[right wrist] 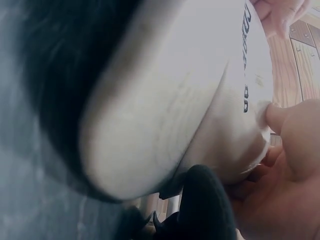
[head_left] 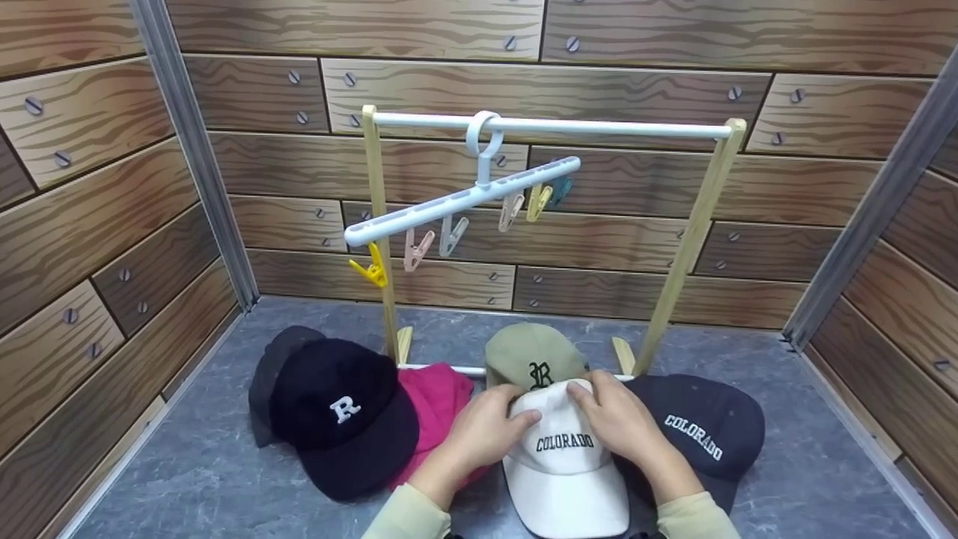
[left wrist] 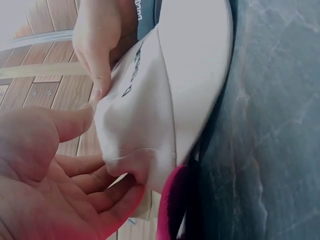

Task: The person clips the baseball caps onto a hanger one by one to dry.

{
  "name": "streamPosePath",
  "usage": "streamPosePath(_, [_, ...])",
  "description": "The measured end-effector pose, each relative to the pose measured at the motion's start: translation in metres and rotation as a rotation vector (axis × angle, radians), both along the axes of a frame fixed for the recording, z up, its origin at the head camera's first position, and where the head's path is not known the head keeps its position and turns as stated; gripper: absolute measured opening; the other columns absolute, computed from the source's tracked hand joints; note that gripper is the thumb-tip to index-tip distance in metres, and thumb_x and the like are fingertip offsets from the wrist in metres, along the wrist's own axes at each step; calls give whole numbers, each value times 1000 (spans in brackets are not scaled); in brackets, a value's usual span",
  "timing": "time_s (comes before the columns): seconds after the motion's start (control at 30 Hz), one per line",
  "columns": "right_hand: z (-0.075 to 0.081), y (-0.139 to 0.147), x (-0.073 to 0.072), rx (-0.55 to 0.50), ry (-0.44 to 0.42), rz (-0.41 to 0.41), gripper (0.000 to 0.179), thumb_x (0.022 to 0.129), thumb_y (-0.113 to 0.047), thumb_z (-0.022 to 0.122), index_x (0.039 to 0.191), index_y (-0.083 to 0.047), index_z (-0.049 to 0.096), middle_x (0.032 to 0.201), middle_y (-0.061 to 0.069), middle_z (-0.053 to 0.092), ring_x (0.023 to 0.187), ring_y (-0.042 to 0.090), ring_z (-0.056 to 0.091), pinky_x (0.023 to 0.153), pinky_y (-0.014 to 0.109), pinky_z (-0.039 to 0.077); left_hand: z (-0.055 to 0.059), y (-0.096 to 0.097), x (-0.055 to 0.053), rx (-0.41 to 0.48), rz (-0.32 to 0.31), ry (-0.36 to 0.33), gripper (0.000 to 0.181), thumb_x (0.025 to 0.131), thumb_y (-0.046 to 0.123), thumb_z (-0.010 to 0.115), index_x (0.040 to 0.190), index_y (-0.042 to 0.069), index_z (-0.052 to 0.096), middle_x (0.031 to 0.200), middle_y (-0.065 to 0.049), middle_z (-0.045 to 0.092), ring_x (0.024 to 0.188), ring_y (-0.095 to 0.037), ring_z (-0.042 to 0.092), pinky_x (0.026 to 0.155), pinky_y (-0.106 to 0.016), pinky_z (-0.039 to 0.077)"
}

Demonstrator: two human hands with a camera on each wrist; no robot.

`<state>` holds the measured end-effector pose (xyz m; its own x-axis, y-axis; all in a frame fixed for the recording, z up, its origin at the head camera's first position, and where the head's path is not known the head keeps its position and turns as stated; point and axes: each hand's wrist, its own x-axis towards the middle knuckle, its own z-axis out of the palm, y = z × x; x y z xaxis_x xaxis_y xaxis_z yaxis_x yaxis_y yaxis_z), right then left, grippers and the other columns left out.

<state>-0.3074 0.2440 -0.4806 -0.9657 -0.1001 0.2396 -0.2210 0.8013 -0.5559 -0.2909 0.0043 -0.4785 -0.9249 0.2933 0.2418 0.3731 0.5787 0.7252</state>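
A white cap [head_left: 569, 495] with COLORADO lettering is between my hands, its brim toward me. My left hand [head_left: 485, 428] grips one side of the crown, thumb on the front; in the left wrist view its fingers curl under the crown's edge. On the other side my right hand [head_left: 623, 421] grips the crown, thumb near the top and fingers behind, as the right wrist view shows. Behind the white cap is an olive cap [head_left: 524, 350] with a black letter. To the right lies a dark COLORADO cap [head_left: 722, 412], and a pink cap [head_left: 434, 397] is left of my left hand.
A black cap [head_left: 318, 404] with a white R overlaps a dark grey cap [head_left: 262, 382] at left. Behind stands a wooden rack [head_left: 692, 247] with a white rail [head_left: 614, 128]. From it hangs a light-blue hanger [head_left: 449, 202] with several clips, including a yellow clip [head_left: 376, 271].
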Motion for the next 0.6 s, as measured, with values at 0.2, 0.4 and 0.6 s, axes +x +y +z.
streamPosePath(0.2, [1,0,1,-118,18,15,24,111,-32,70,112,-9,70,107,8,75,100,29,70,90,54,56,-17,2,-10,47,29,55,36,100,27,83,127,2,79,118,-10,80,111,-31,75,99,-53,59])
streamPosePath(0.4, [3,-2,2,-228,-4,36,21,110,-30,73,112,-10,71,108,8,75,100,27,68,91,49,55,-35,2,-24,131,37,71,33,100,29,84,120,4,81,110,-7,80,103,-24,74,92,-46,61])
streamPosePath(0.6, [3,-3,3,-307,-33,16,16,109,-26,74,114,-11,73,111,7,76,101,23,68,93,44,55,-20,1,-13,257,0,-7,23,97,16,84,113,-1,80,105,-9,78,99,-22,71,89,-43,62])
